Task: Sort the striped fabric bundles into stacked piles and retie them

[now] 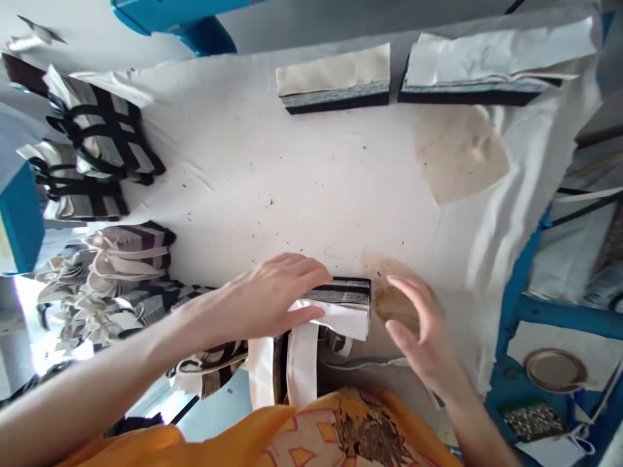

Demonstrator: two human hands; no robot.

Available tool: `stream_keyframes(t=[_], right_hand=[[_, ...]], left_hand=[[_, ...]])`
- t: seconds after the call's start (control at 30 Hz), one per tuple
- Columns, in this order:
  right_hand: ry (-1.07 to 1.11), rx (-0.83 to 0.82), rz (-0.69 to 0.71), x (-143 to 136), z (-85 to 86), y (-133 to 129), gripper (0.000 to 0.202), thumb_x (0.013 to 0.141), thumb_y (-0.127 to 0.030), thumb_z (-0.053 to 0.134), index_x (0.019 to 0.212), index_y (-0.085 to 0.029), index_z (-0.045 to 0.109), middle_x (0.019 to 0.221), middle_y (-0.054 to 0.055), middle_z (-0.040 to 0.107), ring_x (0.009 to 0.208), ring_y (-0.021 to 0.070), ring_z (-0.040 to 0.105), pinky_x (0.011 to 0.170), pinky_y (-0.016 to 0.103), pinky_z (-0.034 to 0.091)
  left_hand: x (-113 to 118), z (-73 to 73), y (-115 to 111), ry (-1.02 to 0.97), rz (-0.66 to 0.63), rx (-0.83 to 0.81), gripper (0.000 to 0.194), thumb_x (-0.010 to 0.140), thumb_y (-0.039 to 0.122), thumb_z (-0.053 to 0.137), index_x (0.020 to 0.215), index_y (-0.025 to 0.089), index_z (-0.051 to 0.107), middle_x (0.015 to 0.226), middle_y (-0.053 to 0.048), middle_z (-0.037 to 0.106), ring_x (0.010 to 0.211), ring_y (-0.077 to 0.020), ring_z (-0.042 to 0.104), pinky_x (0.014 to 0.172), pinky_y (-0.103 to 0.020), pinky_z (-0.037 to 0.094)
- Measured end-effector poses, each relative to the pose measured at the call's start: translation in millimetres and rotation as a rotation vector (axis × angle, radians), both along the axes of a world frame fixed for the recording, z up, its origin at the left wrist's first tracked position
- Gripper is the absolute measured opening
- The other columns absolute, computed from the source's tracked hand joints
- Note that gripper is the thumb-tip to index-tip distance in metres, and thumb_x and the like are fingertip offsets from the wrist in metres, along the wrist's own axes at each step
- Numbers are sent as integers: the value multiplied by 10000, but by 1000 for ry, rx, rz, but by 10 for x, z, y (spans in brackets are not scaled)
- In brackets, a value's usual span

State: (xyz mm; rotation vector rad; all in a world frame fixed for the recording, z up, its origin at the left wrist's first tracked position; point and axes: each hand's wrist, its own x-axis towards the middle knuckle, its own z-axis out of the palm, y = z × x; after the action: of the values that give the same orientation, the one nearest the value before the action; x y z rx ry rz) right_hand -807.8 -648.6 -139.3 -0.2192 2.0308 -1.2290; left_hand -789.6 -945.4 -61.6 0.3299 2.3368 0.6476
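A stack of folded fabric pieces (345,298), striped black and grey with a white layer on its near side, lies at the table's near edge. My left hand (287,292) reaches over the left end of this stack, fingers at the far side and thumb against the white layer. My right hand (423,324) is just past the right end, thumb and fingers spread apart with nothing between them. White fabric strips (302,363) hang over the edge below the stack. Part of the stack is hidden behind my left hand.
At the far side lie a beige-topped fabric stack (335,74) and a longer white-topped one (496,61). Tied fabric bundles (104,130) and more striped pieces (131,250) line the left. A beige patch (460,152) marks the white cloth. A blue frame (525,259) borders the right.
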Motion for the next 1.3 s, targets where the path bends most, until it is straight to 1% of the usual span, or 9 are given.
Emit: stream_keyframes(t=[0.07, 0.13, 0.3, 0.43, 0.57, 0.8, 0.97, 1.13, 1.3], right_hand=[[-15, -34, -28, 296, -59, -69, 727, 850, -550, 702, 1496, -651, 385, 1565, -40, 498, 1469, 355, 470, 1203, 679, 415], [3, -60, -68, 467, -115, -132, 766, 831, -500, 743, 1479, -667, 370, 1541, -24, 494, 1459, 345, 479, 1200, 652, 438], [-17, -84, -119, 599, -232, -228, 698, 871, -472, 707, 1501, -508, 408, 1483, 86, 504, 1411, 356, 513, 1169, 608, 488], [29, -88, -158, 664, -307, -264, 648, 911, -439, 687, 1504, -412, 427, 1439, 113, 522, 1356, 340, 552, 1125, 597, 520], [111, -75, -180, 738, -366, -285, 638, 935, -362, 684, 1518, -310, 431, 1391, 134, 528, 1304, 317, 575, 1061, 571, 554], [148, -41, -188, 795, -382, -299, 690, 921, -354, 699, 1539, -289, 401, 1371, 133, 512, 1290, 296, 566, 1058, 509, 561], [172, -40, -167, 798, -379, -295, 694, 928, -348, 689, 1547, -274, 386, 1373, 137, 507, 1287, 289, 559, 1055, 486, 563], [161, -49, -170, 800, -385, -290, 711, 925, -346, 692, 1555, -262, 374, 1385, 139, 502, 1296, 282, 547, 1064, 472, 556], [149, -54, -171, 807, -380, -290, 735, 905, -342, 697, 1558, -262, 369, 1388, 136, 499, 1304, 291, 535, 1064, 479, 552]], left_hand=[[225, -67, 114, 31, 25, 16, 334, 1010, 403, 594, 1322, 283, 603, 1318, -79, 704, 1193, -272, 673, 1027, -465, 549], [342, -158, 227, 74, 34, 20, 339, 1001, 385, 620, 1319, 268, 596, 1314, -82, 700, 1193, -278, 671, 1026, -473, 554], [411, -421, 391, 197, 66, 18, 389, 992, 422, 646, 1312, 207, 599, 1290, -107, 702, 1149, -287, 681, 1010, -468, 559], [414, -524, 425, 241, 73, 46, 405, 1003, 434, 634, 1321, 189, 583, 1289, -114, 690, 1156, -285, 667, 1000, -466, 558], [383, -521, 450, 196, 80, 66, 470, 962, 373, 709, 1334, 128, 558, 1282, -124, 672, 1157, -294, 640, 995, -473, 552], [320, -497, 502, 91, 89, 53, 477, 946, 326, 722, 1342, 136, 536, 1307, -130, 635, 1180, -310, 585, 993, -502, 527], [273, -460, 536, 52, 109, 33, 446, 932, 293, 736, 1309, 149, 546, 1263, -118, 637, 1148, -301, 574, 958, -495, 523], [230, -437, 547, 28, 87, 43, 411, 910, 246, 763, 1258, 153, 565, 1233, -105, 635, 1124, -287, 573, 942, -472, 521], [242, -435, 560, 20, 78, 50, 365, 907, 189, 735, 1229, 155, 567, 1226, -100, 638, 1119, -283, 563, 939, -467, 511]])
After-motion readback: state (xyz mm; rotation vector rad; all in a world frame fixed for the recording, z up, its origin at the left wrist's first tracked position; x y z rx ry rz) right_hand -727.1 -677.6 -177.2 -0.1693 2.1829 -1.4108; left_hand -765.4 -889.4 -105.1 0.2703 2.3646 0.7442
